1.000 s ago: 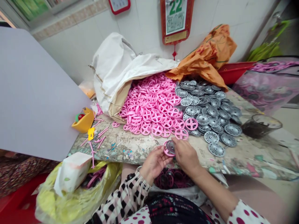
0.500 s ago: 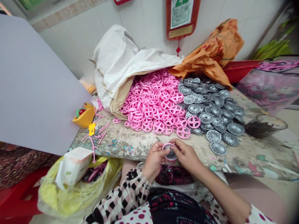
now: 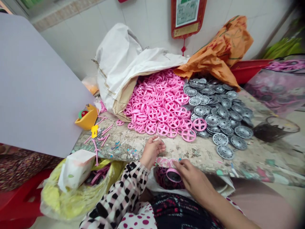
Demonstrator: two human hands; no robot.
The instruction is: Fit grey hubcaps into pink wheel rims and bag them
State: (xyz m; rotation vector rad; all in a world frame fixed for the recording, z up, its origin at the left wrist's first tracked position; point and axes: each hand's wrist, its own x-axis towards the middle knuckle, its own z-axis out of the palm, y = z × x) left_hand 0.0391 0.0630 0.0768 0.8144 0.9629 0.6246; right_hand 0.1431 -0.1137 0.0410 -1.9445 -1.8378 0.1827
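My left hand [image 3: 152, 151] rests open on the table's worn edge, holding nothing. My right hand [image 3: 194, 178] lies lower with extended fingers, right next to a pink-rimmed wheel with a grey centre [image 3: 173, 175], which tilts just past the table edge. A few pink rings [image 3: 164, 162] lie at the edge between my hands. Below, a heap of dark wheels with pink rims [image 3: 166, 179] sits in a white cloth on my lap. Ahead are a large pile of pink spoked wheels [image 3: 157, 108] and a spread of grey metal-look discs [image 3: 219, 119].
The stained table [image 3: 205, 156] holds pink rods and a yellow scoop [image 3: 87, 119]. A white sack [image 3: 116, 66] and orange sack [image 3: 221, 54] lie behind the piles. A grey board [image 3: 35, 86] stands at left, a yellow bag [image 3: 71, 194] below, and a glass bowl [image 3: 274, 128] at right.
My hands were together on a pink wheel and grey disc above the table edge. They have parted: my left hand moved onto the table, and the joined wheel now sits lower by my right hand.
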